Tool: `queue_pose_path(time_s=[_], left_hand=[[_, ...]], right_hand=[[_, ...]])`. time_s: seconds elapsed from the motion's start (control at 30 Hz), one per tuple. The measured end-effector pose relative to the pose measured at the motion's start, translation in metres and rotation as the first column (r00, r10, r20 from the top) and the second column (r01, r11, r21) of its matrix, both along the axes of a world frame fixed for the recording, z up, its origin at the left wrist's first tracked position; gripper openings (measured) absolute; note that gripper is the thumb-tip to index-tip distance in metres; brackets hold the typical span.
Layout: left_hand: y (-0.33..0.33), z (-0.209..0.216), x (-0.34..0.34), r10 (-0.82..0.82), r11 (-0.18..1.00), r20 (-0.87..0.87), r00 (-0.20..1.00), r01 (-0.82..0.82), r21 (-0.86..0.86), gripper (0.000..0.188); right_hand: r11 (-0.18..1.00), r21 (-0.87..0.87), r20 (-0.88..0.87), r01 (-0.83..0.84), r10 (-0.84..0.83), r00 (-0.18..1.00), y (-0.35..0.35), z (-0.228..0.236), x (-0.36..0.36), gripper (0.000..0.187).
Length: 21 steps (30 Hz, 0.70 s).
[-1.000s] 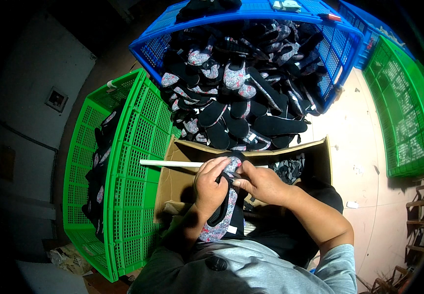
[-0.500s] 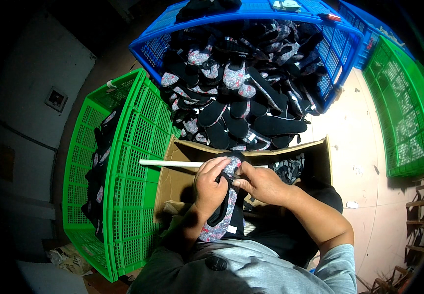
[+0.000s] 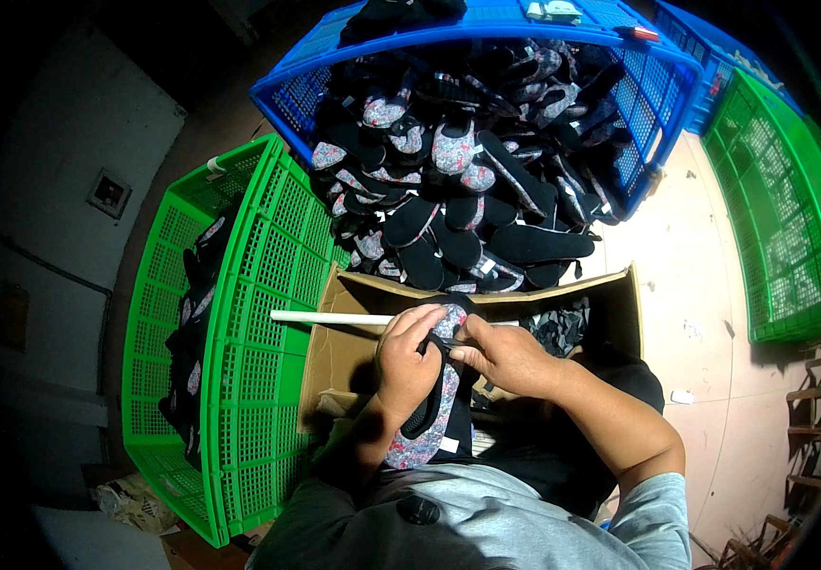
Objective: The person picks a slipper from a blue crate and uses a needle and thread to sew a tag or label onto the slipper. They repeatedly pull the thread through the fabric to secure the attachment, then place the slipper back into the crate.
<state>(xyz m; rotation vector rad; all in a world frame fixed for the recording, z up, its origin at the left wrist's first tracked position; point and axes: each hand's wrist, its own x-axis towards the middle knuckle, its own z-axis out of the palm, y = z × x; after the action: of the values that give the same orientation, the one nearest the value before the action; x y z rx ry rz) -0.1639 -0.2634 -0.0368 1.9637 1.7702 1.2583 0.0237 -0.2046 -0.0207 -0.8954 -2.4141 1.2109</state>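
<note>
A floral cloth shoe (image 3: 437, 408) with a dark lining and a small white tag lies lengthwise in front of my body. My left hand (image 3: 406, 364) is closed round its far part from the left side. Close by on the right, my right hand (image 3: 505, 357) is closed in a pinch at the shoe's opening. A small dark piece shows at those fingertips; whether it is a strap or a tool I cannot make out. Both hands are over an open cardboard box (image 3: 334, 296), and a white rod (image 3: 320, 317) crosses it behind them.
Ahead, a tipped blue crate (image 3: 282, 90) spills a heap of black and floral shoes (image 3: 453, 147). Another green crate (image 3: 249, 313) with shoes stands at left. Dark scraps (image 3: 562, 325) lie in the box's right part. A green crate (image 3: 781, 209) and a wooden rack (image 3: 814, 432) stand right.
My hands and the shoe stay almost in place. The right fingertips and the dark piece between them have shifted only slightly at the shoe's opening.
</note>
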Motion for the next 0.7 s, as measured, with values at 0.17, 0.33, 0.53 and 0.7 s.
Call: queue_pose_path(time_s=[0.17, 0.33, 0.53, 0.7], left_hand=[[0.0004, -0.0011, -0.0005, -0.005, 1.000, 0.010, 1.000, 0.005, 0.003, 0.049], [0.0003, 0.0008, 0.0003, -0.005, 1.000, 0.015, 1.000, 0.005, 0.002, 0.048], [0.0005, -0.0004, -0.0001, -0.006, 1.000, 0.013, 1.000, 0.006, 0.000, 0.047], [0.0000, -0.0015, -0.0012, -0.007, 1.000, 0.011, 1.000, 0.007, -0.010, 0.045]], right_hand=[[1.000, -0.021, -0.021, -0.001, 0.001, 1.000, 0.0001, 0.0006, 0.0005, 0.034], [0.999, -0.042, -0.014, 0.000, -0.001, 1.000, 0.0003, -0.0001, 0.0004, 0.034], [0.999, -0.037, -0.060, 0.000, -0.003, 0.998, 0.0008, -0.0024, 0.0003, 0.032], [0.999, -0.043, -0.035, -0.006, 0.004, 0.999, 0.0010, -0.0010, 0.0003, 0.032]])
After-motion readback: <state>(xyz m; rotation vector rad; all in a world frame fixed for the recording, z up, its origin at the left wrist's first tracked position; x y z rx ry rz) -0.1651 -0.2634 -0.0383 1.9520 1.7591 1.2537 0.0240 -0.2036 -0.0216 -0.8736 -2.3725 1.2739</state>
